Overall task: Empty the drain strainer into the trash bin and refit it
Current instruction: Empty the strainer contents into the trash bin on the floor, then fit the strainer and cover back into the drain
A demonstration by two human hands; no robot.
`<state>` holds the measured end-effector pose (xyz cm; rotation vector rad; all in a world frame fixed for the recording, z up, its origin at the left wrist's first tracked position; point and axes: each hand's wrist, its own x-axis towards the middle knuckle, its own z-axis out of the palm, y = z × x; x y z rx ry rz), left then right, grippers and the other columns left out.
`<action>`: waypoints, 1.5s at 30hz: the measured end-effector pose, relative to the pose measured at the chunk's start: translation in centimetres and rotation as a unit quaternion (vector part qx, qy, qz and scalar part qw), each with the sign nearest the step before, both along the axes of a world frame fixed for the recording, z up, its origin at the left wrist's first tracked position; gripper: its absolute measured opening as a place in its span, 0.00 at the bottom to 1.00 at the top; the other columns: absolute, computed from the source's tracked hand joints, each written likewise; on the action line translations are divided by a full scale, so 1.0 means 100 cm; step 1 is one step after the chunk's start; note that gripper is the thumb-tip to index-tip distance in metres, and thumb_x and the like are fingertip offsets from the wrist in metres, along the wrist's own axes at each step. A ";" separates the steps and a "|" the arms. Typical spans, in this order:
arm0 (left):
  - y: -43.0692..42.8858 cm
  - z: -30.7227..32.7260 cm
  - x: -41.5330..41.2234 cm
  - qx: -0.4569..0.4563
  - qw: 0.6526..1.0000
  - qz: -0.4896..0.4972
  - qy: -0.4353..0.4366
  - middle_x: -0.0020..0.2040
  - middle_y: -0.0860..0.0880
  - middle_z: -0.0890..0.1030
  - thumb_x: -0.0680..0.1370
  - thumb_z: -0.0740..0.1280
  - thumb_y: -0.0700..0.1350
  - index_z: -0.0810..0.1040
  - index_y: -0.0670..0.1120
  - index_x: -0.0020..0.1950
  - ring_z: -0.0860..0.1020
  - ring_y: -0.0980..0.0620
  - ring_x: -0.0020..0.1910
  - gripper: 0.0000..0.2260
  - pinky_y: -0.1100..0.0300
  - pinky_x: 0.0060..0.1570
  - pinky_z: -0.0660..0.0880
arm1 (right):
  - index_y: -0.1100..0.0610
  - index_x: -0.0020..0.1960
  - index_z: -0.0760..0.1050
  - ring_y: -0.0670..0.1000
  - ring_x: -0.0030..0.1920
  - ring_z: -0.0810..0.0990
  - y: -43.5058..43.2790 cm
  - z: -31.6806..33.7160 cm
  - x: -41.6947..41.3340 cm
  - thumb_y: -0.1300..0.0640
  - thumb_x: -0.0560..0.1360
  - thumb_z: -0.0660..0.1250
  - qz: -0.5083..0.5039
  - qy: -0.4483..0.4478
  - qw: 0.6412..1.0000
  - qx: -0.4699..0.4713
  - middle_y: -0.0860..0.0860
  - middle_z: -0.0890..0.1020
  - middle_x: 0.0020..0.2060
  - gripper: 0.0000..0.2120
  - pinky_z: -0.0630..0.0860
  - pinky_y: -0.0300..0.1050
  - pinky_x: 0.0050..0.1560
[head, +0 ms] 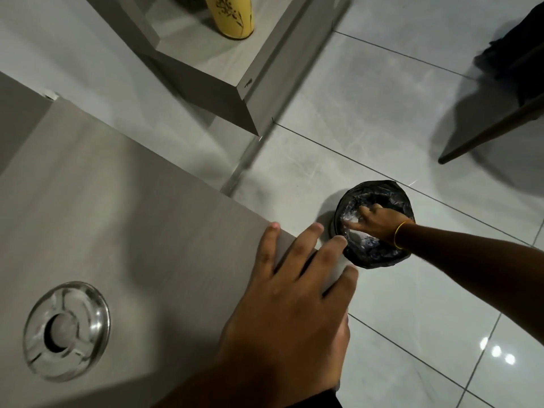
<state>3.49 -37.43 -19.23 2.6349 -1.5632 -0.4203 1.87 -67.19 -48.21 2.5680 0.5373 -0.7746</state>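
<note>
A small trash bin (379,260) lined with a black bag stands on the floor, right of the counter's corner. My right hand (379,222) reaches down into its mouth, fingers closed around a shiny metal piece (348,223) that looks like the drain strainer, mostly hidden by my fingers. On the grey counter (117,201) at the lower left sits the metal drain ring (38,334), its round dark hole showing. My left hand (294,304) lies flat on the counter's corner with fingers spread, holding nothing.
A grey shelf unit (244,92) with a yellow patterned bottle (232,16) stands beyond the counter. A dark wooden furniture edge (485,134) and dark cloth (524,54) are at the upper right. Glossy floor tiles (412,319) surround the bin.
</note>
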 end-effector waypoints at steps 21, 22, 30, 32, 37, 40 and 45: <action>0.002 0.004 0.000 0.001 0.999 0.008 0.037 0.81 0.42 0.69 0.75 0.71 0.53 0.62 0.50 0.85 0.62 0.38 0.84 0.39 0.33 0.84 0.48 | 0.54 0.54 0.81 0.65 0.40 0.89 -0.017 0.205 -0.008 0.71 0.69 0.77 -0.668 -0.100 0.640 0.366 0.64 0.88 0.41 0.19 0.87 0.61 0.50; 0.002 0.010 0.001 -0.001 0.999 0.017 0.035 0.82 0.42 0.69 0.76 0.71 0.55 0.60 0.50 0.86 0.61 0.38 0.84 0.40 0.33 0.84 0.49 | 0.52 0.53 0.81 0.66 0.40 0.89 -0.008 0.231 -0.009 0.72 0.70 0.77 -0.686 -0.113 0.599 0.398 0.66 0.87 0.43 0.19 0.87 0.63 0.48; 0.039 0.053 -0.057 -0.013 0.976 0.212 0.045 0.89 0.44 0.58 0.78 0.69 0.65 0.60 0.51 0.87 0.60 0.40 0.87 0.42 0.32 0.77 0.67 | 0.54 0.46 0.81 0.70 0.43 0.87 0.093 0.375 -0.039 0.68 0.78 0.74 -0.640 -0.137 0.556 0.512 0.61 0.87 0.41 0.09 0.88 0.64 0.41; 0.073 0.065 -0.082 -0.052 0.949 0.307 0.051 0.88 0.43 0.62 0.76 0.71 0.64 0.65 0.52 0.85 0.65 0.39 0.85 0.40 0.33 0.76 0.64 | 0.53 0.43 0.81 0.63 0.39 0.89 0.133 0.399 -0.041 0.62 0.77 0.76 -0.623 -0.120 0.579 0.512 0.56 0.87 0.36 0.08 0.88 0.59 0.38; 0.189 0.070 -0.124 -0.076 0.848 0.524 0.012 0.85 0.41 0.68 0.77 0.69 0.61 0.67 0.49 0.84 0.68 0.39 0.83 0.37 0.35 0.75 0.64 | 0.55 0.39 0.80 0.52 0.34 0.88 0.237 0.414 -0.021 0.58 0.75 0.79 -0.563 -0.068 0.660 0.493 0.50 0.86 0.33 0.10 0.87 0.52 0.36; 0.251 0.060 -0.130 -0.049 0.803 0.593 -0.009 0.84 0.41 0.69 0.80 0.63 0.61 0.64 0.48 0.85 0.65 0.42 0.84 0.35 0.30 0.74 0.68 | 0.55 0.37 0.78 0.51 0.34 0.84 0.305 0.411 0.001 0.54 0.74 0.80 -0.498 -0.042 0.731 0.465 0.51 0.83 0.30 0.13 0.81 0.50 0.39; 0.310 0.040 -0.116 -0.023 0.757 0.653 -0.018 0.86 0.39 0.65 0.83 0.59 0.60 0.67 0.45 0.85 0.64 0.36 0.85 0.33 0.26 0.77 0.63 | 0.60 0.39 0.81 0.38 0.30 0.76 0.400 0.387 0.026 0.66 0.70 0.79 -0.398 -0.014 0.777 0.488 0.46 0.80 0.27 0.07 0.72 0.22 0.40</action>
